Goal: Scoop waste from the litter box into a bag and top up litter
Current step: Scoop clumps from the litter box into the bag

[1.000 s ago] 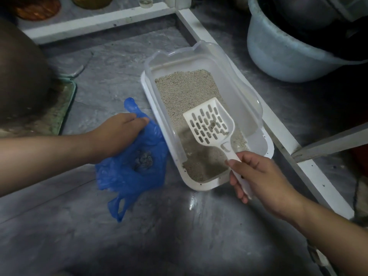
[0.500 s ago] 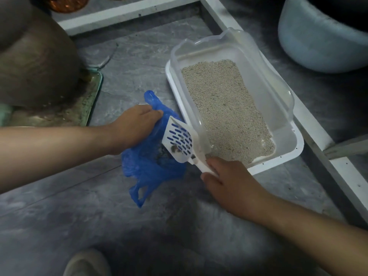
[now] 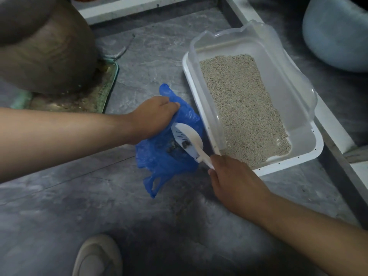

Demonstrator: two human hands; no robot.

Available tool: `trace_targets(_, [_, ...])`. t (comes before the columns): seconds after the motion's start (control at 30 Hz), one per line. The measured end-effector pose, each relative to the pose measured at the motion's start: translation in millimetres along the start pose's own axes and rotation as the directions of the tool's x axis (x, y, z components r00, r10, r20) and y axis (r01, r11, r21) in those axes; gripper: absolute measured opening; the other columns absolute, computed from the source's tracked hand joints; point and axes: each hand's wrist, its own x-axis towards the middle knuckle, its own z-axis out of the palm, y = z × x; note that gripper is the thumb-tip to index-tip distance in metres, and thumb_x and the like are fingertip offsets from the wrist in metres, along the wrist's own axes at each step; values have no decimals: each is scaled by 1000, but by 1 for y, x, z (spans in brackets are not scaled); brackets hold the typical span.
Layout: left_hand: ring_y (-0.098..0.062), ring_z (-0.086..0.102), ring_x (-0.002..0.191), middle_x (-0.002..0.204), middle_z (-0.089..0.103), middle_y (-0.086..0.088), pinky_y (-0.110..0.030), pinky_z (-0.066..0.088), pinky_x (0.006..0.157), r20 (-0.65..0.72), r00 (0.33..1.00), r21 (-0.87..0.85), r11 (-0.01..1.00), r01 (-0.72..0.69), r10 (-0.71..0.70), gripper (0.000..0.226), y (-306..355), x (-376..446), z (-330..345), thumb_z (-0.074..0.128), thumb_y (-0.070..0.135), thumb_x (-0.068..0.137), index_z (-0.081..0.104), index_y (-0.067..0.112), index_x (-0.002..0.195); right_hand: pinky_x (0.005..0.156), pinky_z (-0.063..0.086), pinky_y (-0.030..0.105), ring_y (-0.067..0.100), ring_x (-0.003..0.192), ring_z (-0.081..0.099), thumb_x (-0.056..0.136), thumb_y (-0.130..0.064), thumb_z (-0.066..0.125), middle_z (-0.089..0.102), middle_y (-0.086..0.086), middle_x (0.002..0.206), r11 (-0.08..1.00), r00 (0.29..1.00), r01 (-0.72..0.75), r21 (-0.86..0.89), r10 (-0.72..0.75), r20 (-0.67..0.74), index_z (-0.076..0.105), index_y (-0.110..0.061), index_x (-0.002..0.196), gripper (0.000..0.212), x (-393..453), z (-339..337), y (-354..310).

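The left hand point(image 3: 154, 118) is pinching the rim of the blue bag point(image 3: 169, 156), while the right hand point(image 3: 233, 180) is gripping the scoop point(image 3: 189, 140), tilting it over the bag's mouth. The litter box point(image 3: 199, 92) is sitting just right of both hands, its near edge beside the bag, with bare floor point(image 3: 99, 196) lying open below them.

Brown rounded pot point(image 3: 41, 44) on green tray point(image 3: 103, 90), pale blue tub point(image 3: 338, 36), beige shoe point(image 3: 97, 257), grey floor point(image 3: 59, 216)

Head view (only one): looks steeply down, close over floor point(image 3: 59, 226).
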Motion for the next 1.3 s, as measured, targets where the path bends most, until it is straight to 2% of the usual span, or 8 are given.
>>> trace_targets(0.1, [-18,47,73,79,50,-6,-38,41,67,-19,999,-36,999,-27,26,22,0,3,0,49,26,96,53,10,81,64,35,35,31,84,67,104,-26,42,61,7,103,994,999,33,-104,-34,-8,50,-16,119,20,0,2,-3])
trace_targets(0.2, [-15,47,71,74,49,-1,-35,39,68,-30,998,-33,998,-51,50,22,1,5,1,50,25,97,49,13,78,58,35,34,31,72,68,100,-23,51,64,8,96,989,998,56,-135,-59,-18,55,-14,118,20,1,2,-7])
trace_targets(0.33, [-14,46,69,73,48,0,-33,38,66,-31,998,-25,998,-57,57,22,0,5,1,51,26,97,50,12,79,66,39,35,30,86,67,105,-28,38,62,5,107,991,997,80,-106,-81,-3,48,-17,127,26,-1,4,-6])
trace_targets(0.5, [-14,45,70,76,48,-3,-32,38,65,-31,998,-28,998,-62,61,20,-3,4,0,51,26,97,51,13,82,65,35,36,32,83,67,105,-30,39,63,7,103,993,996,73,-91,-77,-45,50,-16,126,29,-2,3,-4])
trace_targets(0.7, [-11,40,62,69,43,1,-28,34,58,-26,995,35,995,-90,91,23,-1,1,2,51,28,99,51,13,82,62,35,34,30,81,67,104,-29,41,61,5,101,991,994,93,-92,-98,-52,52,-17,121,24,4,4,-7])
trace_targets(0.87, [-17,46,69,75,49,-5,-34,38,64,-28,998,42,997,-62,63,35,-3,1,-1,51,29,98,58,-4,89,64,35,34,28,85,66,104,-29,40,57,4,109,991,993,107,-75,-110,-45,49,-17,130,30,12,6,-14])
trace_targets(1.2, [-16,46,67,74,49,-5,-35,38,63,-22,998,23,998,-53,54,23,-2,1,2,51,29,98,56,11,85,60,34,33,28,74,64,101,-21,49,57,3,101,994,994,94,-62,-97,-50,55,-15,122,23,10,-2,-8])
trace_targets(1.3, [-24,52,75,82,56,-15,-44,47,73,-17,1000,-38,999,-27,26,32,0,0,0,53,33,92,56,2,84,62,40,35,28,77,64,102,-24,46,57,2,100,997,997,63,-44,-65,-46,55,-17,121,22,2,-13,-6])
